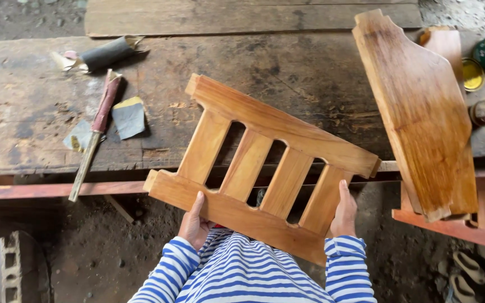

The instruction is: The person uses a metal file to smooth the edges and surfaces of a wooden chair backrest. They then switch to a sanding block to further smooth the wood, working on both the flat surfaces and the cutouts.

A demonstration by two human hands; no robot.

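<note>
Slatted wooden frame, four slats between two rails, held tilted over the front edge of the workbench. Head view: left hand and right hand both grip the lower rail, thumbs on top, other fingers hidden underneath. Looks rigid, moderately light, glossy so maybe slick; rails are the best hold. Shaped board to the right, chisel and sandpaper to the left.
</note>
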